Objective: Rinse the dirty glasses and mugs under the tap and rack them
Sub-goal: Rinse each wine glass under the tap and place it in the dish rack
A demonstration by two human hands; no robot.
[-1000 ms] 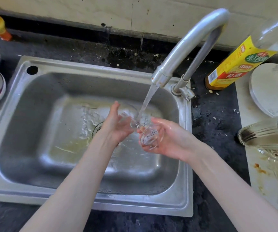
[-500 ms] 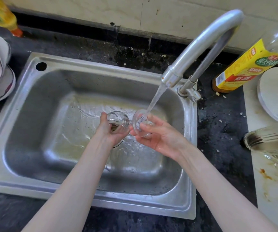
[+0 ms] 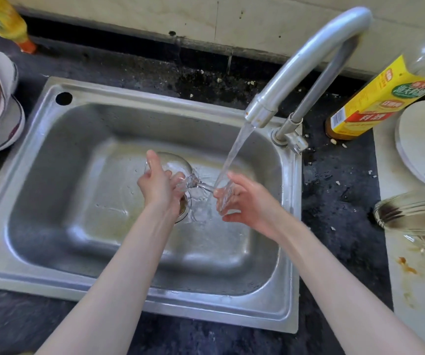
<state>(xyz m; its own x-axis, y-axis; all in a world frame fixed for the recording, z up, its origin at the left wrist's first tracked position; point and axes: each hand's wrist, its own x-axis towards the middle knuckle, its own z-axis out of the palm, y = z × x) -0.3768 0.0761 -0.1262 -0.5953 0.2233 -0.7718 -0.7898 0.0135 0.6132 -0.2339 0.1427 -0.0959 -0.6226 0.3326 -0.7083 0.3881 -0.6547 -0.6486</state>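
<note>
Clear stemmed wine glass (image 3: 180, 175) lies sideways mid-frame over a steel sink (image 3: 60, 201), left hand (image 3: 159, 189) gripping the bowl, right hand (image 3: 244, 201) cupping the foot under the tap (image 3: 306, 62) stream; slow turning should rinse every side.
</note>
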